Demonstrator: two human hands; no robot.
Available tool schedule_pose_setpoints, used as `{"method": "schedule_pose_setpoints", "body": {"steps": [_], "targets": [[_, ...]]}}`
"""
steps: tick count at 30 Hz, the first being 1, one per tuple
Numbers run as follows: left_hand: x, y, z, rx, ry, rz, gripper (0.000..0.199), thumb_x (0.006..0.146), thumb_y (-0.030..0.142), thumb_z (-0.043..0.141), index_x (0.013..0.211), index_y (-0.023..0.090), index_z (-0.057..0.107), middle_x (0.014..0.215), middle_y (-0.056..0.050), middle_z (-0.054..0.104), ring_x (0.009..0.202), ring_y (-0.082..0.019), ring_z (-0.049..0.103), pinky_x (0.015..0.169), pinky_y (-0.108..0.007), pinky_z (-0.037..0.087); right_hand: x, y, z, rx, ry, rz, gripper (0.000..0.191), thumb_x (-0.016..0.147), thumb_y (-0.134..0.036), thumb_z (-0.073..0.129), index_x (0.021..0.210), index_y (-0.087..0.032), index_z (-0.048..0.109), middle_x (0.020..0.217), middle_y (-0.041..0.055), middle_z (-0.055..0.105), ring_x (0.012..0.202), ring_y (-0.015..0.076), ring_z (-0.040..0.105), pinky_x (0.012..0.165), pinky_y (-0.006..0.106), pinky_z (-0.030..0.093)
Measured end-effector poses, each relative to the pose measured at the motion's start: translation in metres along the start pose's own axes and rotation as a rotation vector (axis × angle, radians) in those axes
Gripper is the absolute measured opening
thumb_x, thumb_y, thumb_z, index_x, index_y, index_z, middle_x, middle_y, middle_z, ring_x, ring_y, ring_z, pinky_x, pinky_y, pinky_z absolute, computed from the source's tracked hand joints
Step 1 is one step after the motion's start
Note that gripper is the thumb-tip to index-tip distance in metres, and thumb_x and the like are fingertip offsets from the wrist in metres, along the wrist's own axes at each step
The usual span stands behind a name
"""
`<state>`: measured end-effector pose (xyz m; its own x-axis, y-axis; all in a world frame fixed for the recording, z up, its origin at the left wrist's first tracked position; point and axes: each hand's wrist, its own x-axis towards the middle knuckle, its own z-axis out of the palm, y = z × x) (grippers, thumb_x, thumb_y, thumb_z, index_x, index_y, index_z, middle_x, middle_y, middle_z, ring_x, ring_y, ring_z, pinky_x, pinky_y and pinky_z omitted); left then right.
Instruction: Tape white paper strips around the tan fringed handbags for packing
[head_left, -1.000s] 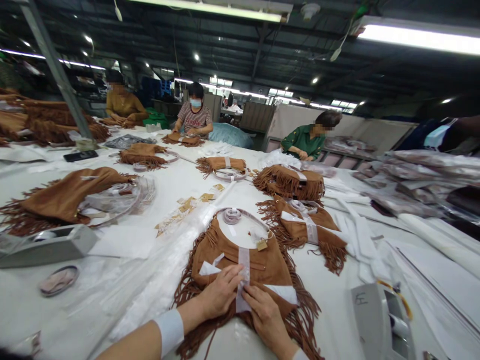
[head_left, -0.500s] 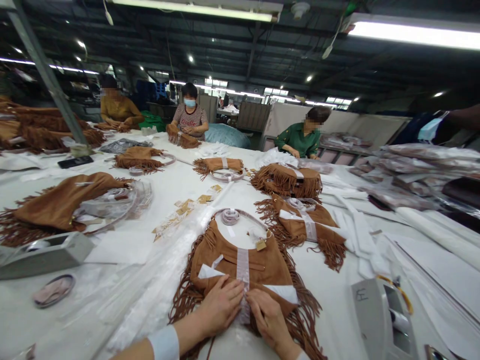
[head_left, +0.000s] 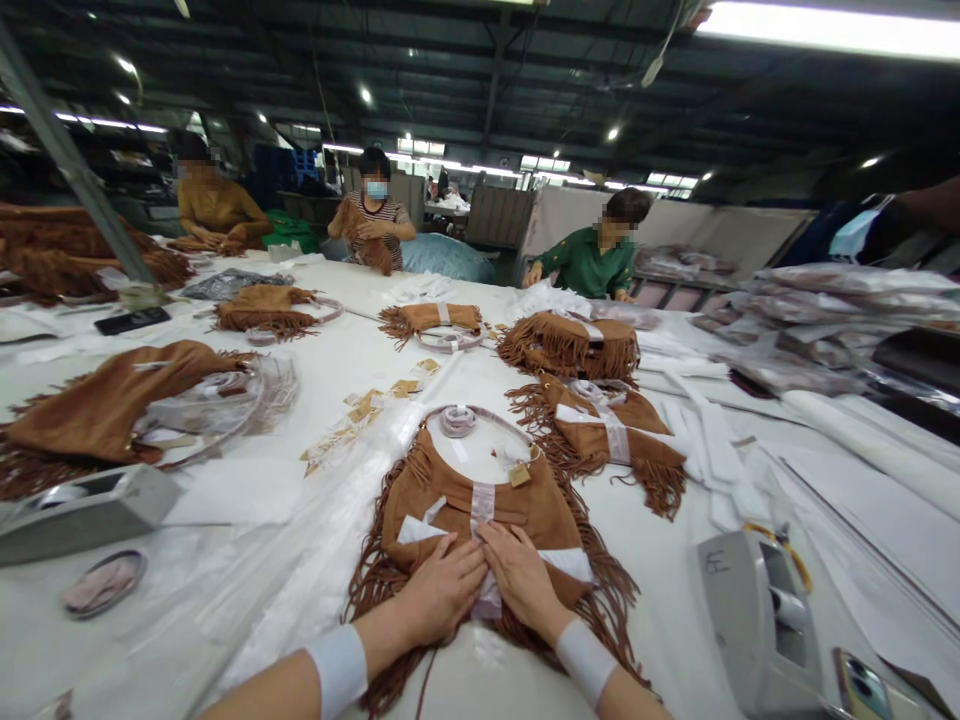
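Brown fringed bag (head_left: 529, 515) lies flat on the white table (head_left: 345, 365), directly before the wearer; its wrapped strap (head_left: 499, 418) arches away at the far side, a coiled band (head_left: 456, 421) just inside the curve, a small gold tag (head_left: 519, 474) near the strap's right end; a pale strip (head_left: 482, 498) runs down the middle of the bag.

Left hand (head_left: 446, 590) open, palm down, fingers together, resting over the strip's lower part; right hand (head_left: 519, 570) likewise open and flat, fingertips meeting the left's at the strip; neither grips anything that shows; white cuffs on both wrists.

White paper (head_left: 568, 564) shows at the bag's right side; second fringed bag (head_left: 641, 412) just beyond, to the right, also banded; grey tape dispenser (head_left: 757, 620) near the right forearm; loose gold tags (head_left: 367, 405) scattered left of the strap; three co-workers along the far side, the middle one holding up a brown fringed piece (head_left: 350, 220).
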<state>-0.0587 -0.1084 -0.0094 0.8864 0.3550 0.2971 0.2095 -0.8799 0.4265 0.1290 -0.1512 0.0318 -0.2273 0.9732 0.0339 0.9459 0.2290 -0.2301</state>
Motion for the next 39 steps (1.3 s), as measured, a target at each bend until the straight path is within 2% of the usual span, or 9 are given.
{"method": "schedule_pose_setpoints", "body": {"steps": [5, 7, 9, 12, 16, 24, 33, 36, 39], "targets": [[0.0, -0.001, -0.003, -0.079, -0.046, -0.012, 0.049, 0.095, 0.024, 0.036, 0.144, 0.021, 0.031, 0.147, -0.011, 0.041, 0.137, -0.024, 0.032, 0.113, -0.054, 0.021, -0.04, -0.018, -0.015, 0.179, 0.284, 0.067, 0.025, 0.096, -0.03, 0.044, 0.111, -0.019, 0.06, 0.11, 0.0095, 0.066, 0.104, 0.0222, 0.059, 0.092, 0.04, 0.048], [0.0, 0.0, -0.006, -0.105, -0.062, -0.015, 0.048, 0.095, 0.024, 0.037, 0.143, 0.022, 0.033, 0.147, -0.01, 0.04, 0.138, -0.025, 0.031, 0.113, -0.054, 0.02, -0.069, -0.031, -0.013, 0.162, 0.293, 0.043, 0.016, 0.094, -0.028, 0.049, 0.101, -0.022, 0.062, 0.095, 0.0058, 0.066, 0.089, 0.0201, 0.061, 0.08, 0.035, 0.051], [0.001, 0.0, -0.009, -0.128, -0.081, -0.018, 0.048, 0.094, 0.025, 0.04, 0.141, 0.023, 0.035, 0.147, -0.01, 0.04, 0.138, -0.025, 0.031, 0.113, -0.055, 0.018, -0.095, -0.043, -0.003, 0.086, 0.255, -0.005, 0.016, 0.094, -0.025, 0.049, 0.102, -0.022, 0.062, 0.09, 0.0046, 0.065, 0.081, 0.0191, 0.06, 0.072, 0.032, 0.05], [0.002, 0.0, -0.011, -0.14, -0.102, -0.024, 0.047, 0.093, 0.028, 0.043, 0.139, 0.025, 0.037, 0.146, -0.009, 0.042, 0.137, -0.026, 0.032, 0.113, -0.056, 0.016, -0.113, -0.055, 0.019, -0.022, 0.25, 0.028, 0.02, 0.095, -0.022, 0.044, 0.105, -0.02, 0.061, 0.087, 0.0058, 0.062, 0.077, 0.0182, 0.059, 0.065, 0.028, 0.049], [0.0, 0.003, -0.01, -0.099, -0.106, -0.04, 0.051, 0.092, 0.036, 0.048, 0.14, 0.024, 0.036, 0.148, -0.01, 0.038, 0.139, -0.027, 0.029, 0.113, -0.056, 0.017, -0.105, -0.058, 0.037, -0.13, 0.302, 0.072, 0.026, 0.096, -0.017, 0.037, 0.088, -0.019, 0.062, 0.079, 0.005, 0.058, 0.071, 0.0162, 0.058, 0.062, 0.025, 0.047], [-0.005, 0.003, -0.003, 0.045, -0.125, 0.018, 0.061, 0.091, 0.038, 0.046, 0.145, 0.018, 0.026, 0.153, -0.013, 0.028, 0.141, -0.03, 0.022, 0.112, -0.059, 0.017, -0.096, -0.05, 0.049, -0.168, 0.59, -0.099, 0.03, 0.094, -0.007, 0.033, 0.103, -0.014, 0.06, 0.091, 0.0094, 0.065, 0.082, 0.017, 0.064, 0.07, 0.025, 0.055], [-0.003, 0.006, -0.005, 0.061, -0.151, 0.014, 0.067, 0.085, 0.033, 0.048, 0.145, 0.015, 0.025, 0.153, -0.016, 0.027, 0.141, -0.032, 0.021, 0.111, -0.063, 0.016, -0.101, -0.05, 0.071, 0.005, 0.559, 0.002, 0.04, 0.091, -0.008, 0.03, 0.124, -0.016, 0.05, 0.108, 0.0135, 0.059, 0.1, 0.0219, 0.06, 0.082, 0.034, 0.056], [-0.002, 0.006, -0.003, 0.057, -0.156, 0.007, 0.063, 0.087, 0.03, 0.046, 0.145, 0.014, 0.026, 0.152, -0.016, 0.028, 0.141, -0.032, 0.021, 0.11, -0.065, 0.017, -0.099, -0.051, 0.07, -0.074, 0.556, 0.004, 0.036, 0.091, -0.007, 0.031, 0.111, -0.018, 0.058, 0.096, 0.0094, 0.059, 0.083, 0.0188, 0.059, 0.07, 0.03, 0.053], [-0.002, 0.005, 0.0, 0.077, -0.168, 0.015, 0.06, 0.088, 0.024, 0.042, 0.145, 0.013, 0.025, 0.152, -0.017, 0.027, 0.141, -0.032, 0.02, 0.109, -0.065, 0.017, -0.093, -0.054, 0.061, -0.224, 0.573, 0.003, 0.028, 0.092, -0.009, 0.037, 0.09, -0.018, 0.063, 0.082, 0.0062, 0.058, 0.07, 0.0168, 0.052, 0.061, 0.029, 0.042]]}}
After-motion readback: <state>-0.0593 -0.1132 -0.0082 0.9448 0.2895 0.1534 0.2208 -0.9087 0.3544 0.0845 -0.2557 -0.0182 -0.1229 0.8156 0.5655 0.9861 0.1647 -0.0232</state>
